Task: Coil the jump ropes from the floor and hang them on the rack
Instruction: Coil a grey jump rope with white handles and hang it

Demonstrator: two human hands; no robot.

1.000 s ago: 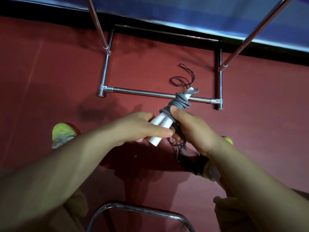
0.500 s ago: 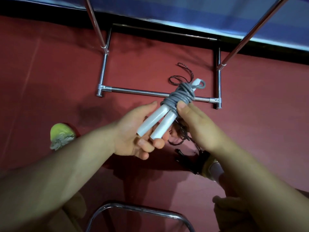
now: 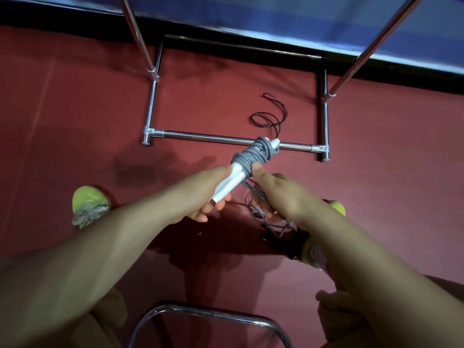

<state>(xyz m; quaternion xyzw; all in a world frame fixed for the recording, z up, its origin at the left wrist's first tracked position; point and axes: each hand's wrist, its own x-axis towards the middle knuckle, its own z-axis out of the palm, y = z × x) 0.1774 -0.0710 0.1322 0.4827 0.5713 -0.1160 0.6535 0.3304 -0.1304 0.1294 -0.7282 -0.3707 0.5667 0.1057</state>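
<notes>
**Grey rope bundled and being steadied for hanging**

The left hand (image 3: 200, 197) is closing back around the two white handles (image 3: 229, 183) of the grey jump rope (image 3: 253, 154); half a second ago its fingers were spread under them, and now they are curling up from below while the thumb side is lying along the top. The right hand (image 3: 281, 197) is pressing its thumb against the near end of the grey windings and is gripping loose strands of cord that are trailing down beneath it. The bundle is pointing up and away, a little farther right than before, in mid-air above the rack's near floor bar (image 3: 213, 138).

This suggests the coiling of the grey rope is essentially finishing: the cord is wound tightly round the handles and both hands are merely securing it. Hanging it on the rack (image 3: 140, 38), whose uprights are rising at the far side, is probably coming next.

A second, dark rope (image 3: 270, 116) is lying in loose loops on the red floor (image 3: 75, 109) inside the rack's base, right of centre, not yet coiled. Dark handles are lying near the right shoe (image 3: 336, 209).
</notes>
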